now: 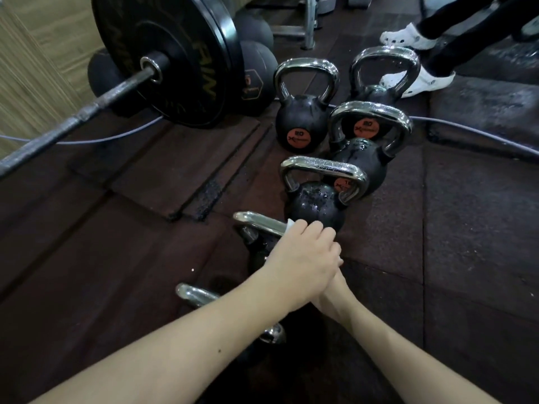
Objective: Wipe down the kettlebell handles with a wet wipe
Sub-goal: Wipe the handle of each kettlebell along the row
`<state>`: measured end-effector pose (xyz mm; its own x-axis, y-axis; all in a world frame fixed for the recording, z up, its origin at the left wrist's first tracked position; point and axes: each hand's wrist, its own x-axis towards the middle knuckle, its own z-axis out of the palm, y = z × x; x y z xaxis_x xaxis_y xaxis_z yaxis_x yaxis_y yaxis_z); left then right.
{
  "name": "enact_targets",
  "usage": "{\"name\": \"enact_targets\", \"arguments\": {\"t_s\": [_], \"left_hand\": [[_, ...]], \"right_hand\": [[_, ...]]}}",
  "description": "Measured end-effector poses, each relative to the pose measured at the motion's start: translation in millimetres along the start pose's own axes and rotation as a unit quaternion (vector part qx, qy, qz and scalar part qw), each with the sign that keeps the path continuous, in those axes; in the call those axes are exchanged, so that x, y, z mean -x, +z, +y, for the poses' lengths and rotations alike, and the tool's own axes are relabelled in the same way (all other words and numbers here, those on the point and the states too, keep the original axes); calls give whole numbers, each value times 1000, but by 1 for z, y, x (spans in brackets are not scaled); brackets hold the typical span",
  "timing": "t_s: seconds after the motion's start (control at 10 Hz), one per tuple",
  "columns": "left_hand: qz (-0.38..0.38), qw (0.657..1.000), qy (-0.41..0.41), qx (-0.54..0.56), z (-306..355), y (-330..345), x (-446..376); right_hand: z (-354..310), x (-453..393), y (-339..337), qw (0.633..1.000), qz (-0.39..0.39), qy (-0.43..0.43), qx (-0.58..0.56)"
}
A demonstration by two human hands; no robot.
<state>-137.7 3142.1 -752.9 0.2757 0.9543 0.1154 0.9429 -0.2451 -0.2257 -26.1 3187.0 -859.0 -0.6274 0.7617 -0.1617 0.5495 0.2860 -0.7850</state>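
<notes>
Your left hand (303,258) grips the wet wipe (290,225) around the kettlebell handle (259,221) — its bar runs leftward, uncovered — while your right hand (335,284), underneath, can't be read.

**Kettlebell row on floor**

Kettlebells (316,196) stand in a row on the floor (466,228), running away from the viewer. Barbell (163,56) lies left of the row. A cable (481,132) crosses behind it. Both hands (306,258) overlap above the second-nearest handle (259,221).
</notes>
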Motion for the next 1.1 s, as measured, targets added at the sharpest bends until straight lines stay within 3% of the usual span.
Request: {"name": "enact_targets", "arguments": {"t_s": [0.2,0.3,0.4,0.5,0.6,0.7,0.8,0.9,1.0,1.1], "left_hand": [[1,1000,11,20,-49,-12,13],[9,988,-114,105,-86,-8,31],[-28,934,-268,233,-107,-8,38],[-63,961,-217,160,-97,-13,28],[-106,987,-110,50,-45,-27,2],[-185,977,-95,55,12,-23,-16],[-306,934,-176,54,45,13,-26],[-382,906,-98,-152,35,16,6],[-73,997,13,32,-13,-16,15],[-25,997,-19,66,-71,-18,27]], "right_hand": [[-13,-1,2,995,16,64,-77],[-11,2,-2,993,33,54,-100],[-12,1,-3,992,22,67,-109],[-12,1,-1,990,34,72,-118],[-7,1,-2,993,29,63,-95],[-20,1,1,998,27,37,-36],[-73,6,-14,982,27,118,-148],[-69,22,-4,989,58,132,-32],[-32,14,-9,990,-48,98,-92],[-20,3,-4,995,22,46,-81]]}}
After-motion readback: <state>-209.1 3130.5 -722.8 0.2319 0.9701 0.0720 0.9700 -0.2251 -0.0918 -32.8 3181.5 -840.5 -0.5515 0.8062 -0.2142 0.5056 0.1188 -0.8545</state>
